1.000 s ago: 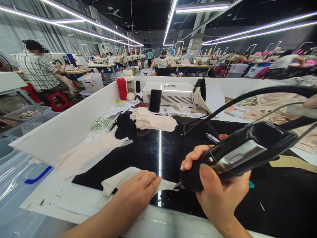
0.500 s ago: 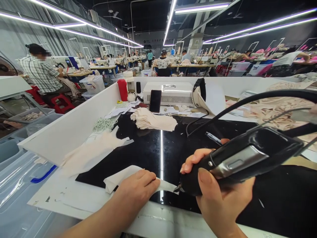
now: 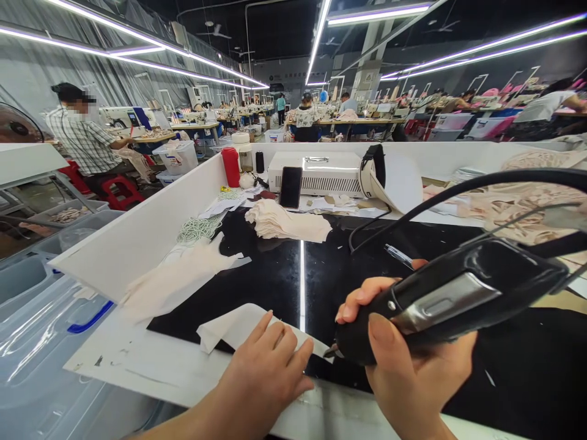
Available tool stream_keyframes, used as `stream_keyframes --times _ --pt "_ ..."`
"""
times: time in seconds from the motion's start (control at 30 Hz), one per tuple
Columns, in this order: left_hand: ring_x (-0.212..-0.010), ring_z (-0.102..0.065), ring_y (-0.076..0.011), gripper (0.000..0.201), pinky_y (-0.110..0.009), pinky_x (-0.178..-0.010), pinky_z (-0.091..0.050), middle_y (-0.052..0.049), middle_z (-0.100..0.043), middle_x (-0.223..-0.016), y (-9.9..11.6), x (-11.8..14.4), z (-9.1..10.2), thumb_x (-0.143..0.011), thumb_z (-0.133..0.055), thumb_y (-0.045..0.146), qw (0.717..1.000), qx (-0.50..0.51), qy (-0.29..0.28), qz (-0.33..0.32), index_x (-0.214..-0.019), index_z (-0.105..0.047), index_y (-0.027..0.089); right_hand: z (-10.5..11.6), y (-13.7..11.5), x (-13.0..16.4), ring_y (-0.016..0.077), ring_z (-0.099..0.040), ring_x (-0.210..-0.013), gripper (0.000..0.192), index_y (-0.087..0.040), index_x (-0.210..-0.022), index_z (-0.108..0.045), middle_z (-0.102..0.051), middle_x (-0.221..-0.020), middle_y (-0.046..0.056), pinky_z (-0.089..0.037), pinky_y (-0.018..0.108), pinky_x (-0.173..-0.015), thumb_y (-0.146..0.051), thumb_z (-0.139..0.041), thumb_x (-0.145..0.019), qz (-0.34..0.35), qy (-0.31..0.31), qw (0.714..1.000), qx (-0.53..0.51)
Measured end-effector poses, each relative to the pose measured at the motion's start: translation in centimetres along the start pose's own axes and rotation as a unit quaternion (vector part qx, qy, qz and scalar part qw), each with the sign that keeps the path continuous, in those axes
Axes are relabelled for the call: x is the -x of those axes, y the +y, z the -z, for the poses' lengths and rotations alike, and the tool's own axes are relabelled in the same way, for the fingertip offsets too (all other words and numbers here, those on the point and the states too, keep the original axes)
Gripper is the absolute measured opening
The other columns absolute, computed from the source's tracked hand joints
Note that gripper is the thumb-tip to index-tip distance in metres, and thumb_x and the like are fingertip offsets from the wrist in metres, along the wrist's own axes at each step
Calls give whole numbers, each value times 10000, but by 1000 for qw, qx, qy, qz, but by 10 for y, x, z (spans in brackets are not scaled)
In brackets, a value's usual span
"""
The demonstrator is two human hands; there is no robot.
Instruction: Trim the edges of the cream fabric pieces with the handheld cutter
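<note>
Fingers of the left hand lie flat and spread on a white fabric piece at the near edge of the black worktable, while the right hand grips closed around a black corded cutting tool, its tip touching the fabric's right end.

Light: bright ceiling strip lamps
Glare: white streak on glossy black tabletop
Edges: wide-angle bending
</note>
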State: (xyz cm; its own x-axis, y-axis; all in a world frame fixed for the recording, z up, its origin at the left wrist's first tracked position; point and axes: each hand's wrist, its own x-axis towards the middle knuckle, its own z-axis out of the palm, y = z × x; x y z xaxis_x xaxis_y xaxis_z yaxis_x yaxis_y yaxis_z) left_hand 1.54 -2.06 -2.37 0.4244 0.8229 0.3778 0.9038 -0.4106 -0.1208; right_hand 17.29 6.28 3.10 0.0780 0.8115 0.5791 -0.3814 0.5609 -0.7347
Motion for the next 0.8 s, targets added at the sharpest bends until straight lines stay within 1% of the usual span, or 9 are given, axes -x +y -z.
stream_keyframes --times 0.07,0.17,0.37,0.5,0.6,0.8 --pt "-1032 -710 -279 528 -485 -1071 -553 -84 -730 -1067 3 2 -3 -986 -722 562 1000 -14 17 -1 -1305 -620 154 0 0 0 171 -676 -621 344 -281 -1135 -562 -690 -879 -14 -591 332 -556 -196 -803 -904 -8 -1 1000 -8" --pt "-1085 -705 -284 539 -463 -1075 -544 -100 -737 -1105 4 6 -8 -1007 -681 584 999 -24 32 0 -1327 -620 154 -3 2 -5 162 -679 -613 348 -296 -1154 -561 -694 -888 -21 -559 297 -498 -225 -802 -914 -17 -10 999 -26" --pt "-1105 -704 -297 549 -461 -1084 -535 -123 -732 -1128 4 8 -12 -1022 -662 571 999 -19 36 -1 -1342 -618 127 -18 12 -18 133 -668 -587 341 -292 -1096 -521 -701 -861 -52 -587 296 -545 -249 -803 -909 -22 -7 999 -41" --pt "-1091 -709 -313 576 -482 -1071 -544 -133 -729 -1137 4 8 -11 -984 -733 541 999 -2 37 -5 -1341 -618 104 -27 19 -18 118 -662 -585 321 -292 -1031 -506 -703 -848 -71 -597 283 -564 -187 -776 -892 -27 -24 998 -51" --pt "-1067 -713 -317 598 -483 -1050 -557 -130 -733 -1129 4 8 -11 -951 -779 529 999 3 37 -5 -1339 -619 103 -29 20 -17 113 -661 -595 331 -297 -1014 -496 -701 -845 -80 -600 277 -577 -154 -761 -877 -26 -32 998 -50" --pt "-1070 -706 -319 550 -486 -1066 -542 -128 -728 -1124 5 9 -14 -969 -761 499 999 7 47 -4 -1327 -628 103 -29 22 -17 107 -654 -589 270 -292 -1044 -503 -688 -859 -70 -596 277 -572 -151 -700 -926 -25 -41 998 -27"
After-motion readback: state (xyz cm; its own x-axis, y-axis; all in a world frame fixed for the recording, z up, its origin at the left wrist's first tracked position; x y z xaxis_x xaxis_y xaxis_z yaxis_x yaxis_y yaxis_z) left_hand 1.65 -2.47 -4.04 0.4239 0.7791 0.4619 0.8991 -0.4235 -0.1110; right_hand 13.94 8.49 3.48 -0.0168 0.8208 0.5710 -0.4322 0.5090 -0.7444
